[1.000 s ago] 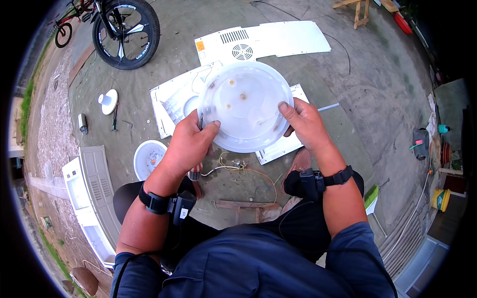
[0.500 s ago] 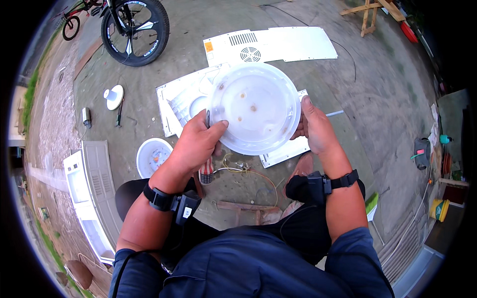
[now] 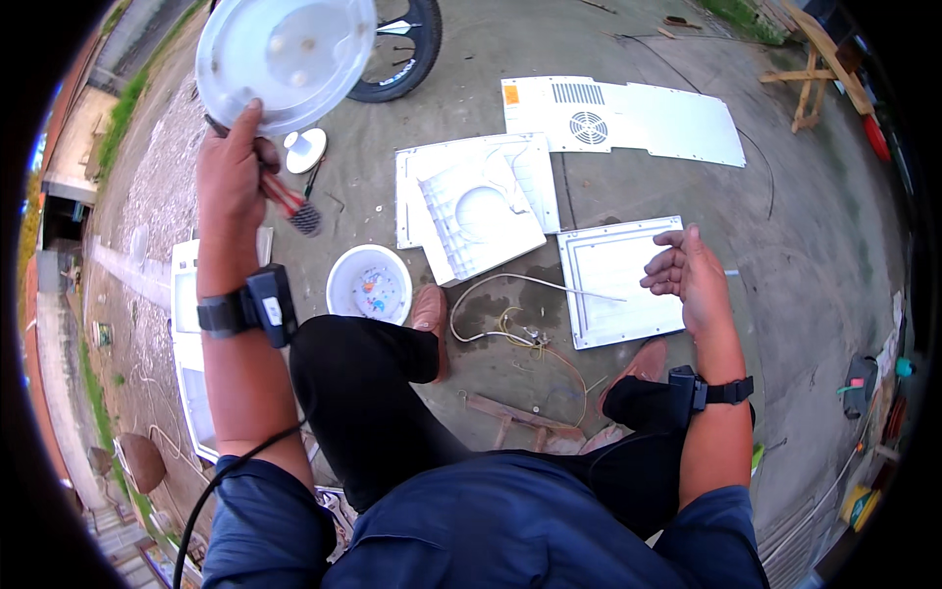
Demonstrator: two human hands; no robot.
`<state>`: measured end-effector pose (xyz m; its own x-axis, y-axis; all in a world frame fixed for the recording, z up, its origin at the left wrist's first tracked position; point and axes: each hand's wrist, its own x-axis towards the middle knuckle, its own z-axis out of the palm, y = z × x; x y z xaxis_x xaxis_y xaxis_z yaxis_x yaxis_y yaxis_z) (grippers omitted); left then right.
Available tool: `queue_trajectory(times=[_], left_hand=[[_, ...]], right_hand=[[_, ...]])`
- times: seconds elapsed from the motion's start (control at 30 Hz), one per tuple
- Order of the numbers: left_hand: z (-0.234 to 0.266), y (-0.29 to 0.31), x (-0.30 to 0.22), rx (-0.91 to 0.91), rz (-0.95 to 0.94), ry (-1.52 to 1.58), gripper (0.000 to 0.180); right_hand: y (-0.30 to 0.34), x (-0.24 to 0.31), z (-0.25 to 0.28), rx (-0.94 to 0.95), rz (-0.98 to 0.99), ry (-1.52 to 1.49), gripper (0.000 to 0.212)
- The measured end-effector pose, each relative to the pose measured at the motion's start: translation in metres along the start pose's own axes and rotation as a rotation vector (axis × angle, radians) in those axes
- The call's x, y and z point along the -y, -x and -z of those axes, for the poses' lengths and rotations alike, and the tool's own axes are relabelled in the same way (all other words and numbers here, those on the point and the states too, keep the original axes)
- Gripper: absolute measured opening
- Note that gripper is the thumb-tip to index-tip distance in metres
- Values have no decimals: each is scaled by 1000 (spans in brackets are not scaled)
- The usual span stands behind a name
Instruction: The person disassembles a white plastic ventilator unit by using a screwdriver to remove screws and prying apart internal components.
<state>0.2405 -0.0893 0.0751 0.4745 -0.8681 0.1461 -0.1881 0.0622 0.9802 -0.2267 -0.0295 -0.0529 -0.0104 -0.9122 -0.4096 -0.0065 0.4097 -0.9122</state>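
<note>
My left hand point(image 3: 231, 177), raised at the upper left, grips the rim of a round translucent plastic dish point(image 3: 294, 74) with brownish spots. The same hand also has a tool with a red and dark handle point(image 3: 291, 204) against its palm; the kind of tool is hard to make out. My right hand point(image 3: 684, 270) is open and holds nothing, fingers apart, above a flat white rectangular panel point(image 3: 623, 319). Left of that panel, a white plastic housing with a round opening point(image 3: 456, 250) rests partly on another white panel. A pale hose point(image 3: 491, 280) runs across to the flat panel.
A white bucket point(image 3: 340, 285) with small bits inside stands by my left foot. Beyond lie a vented white sheet panel point(image 3: 667, 123), a bicycle wheel point(image 3: 417, 59) and a white round-based part point(image 3: 306, 152). A small wooden stool point(image 3: 520, 417) and loose wires point(image 3: 554, 353) lie between my feet.
The dish has moved far to the left and up in my left hand. My right hand has let go of its rim. The white housing and flat panel are now uncovered.
</note>
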Motion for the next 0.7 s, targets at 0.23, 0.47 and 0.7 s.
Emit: queue_trajectory(times=[0.23, 0.47, 0.7], left_hand=[[131, -7, 88, -123, 296, -440, 27], [193, 64, 195, -177, 674, -380, 29], [219, 26, 197, -353, 507, -361, 42]], right_hand=[[-10, -7, -17, 48, -31, 45, 59], [-22, -18, -25, 53, -78, 68, 55], [-35, -29, -34, 67, -105, 108, 56]])
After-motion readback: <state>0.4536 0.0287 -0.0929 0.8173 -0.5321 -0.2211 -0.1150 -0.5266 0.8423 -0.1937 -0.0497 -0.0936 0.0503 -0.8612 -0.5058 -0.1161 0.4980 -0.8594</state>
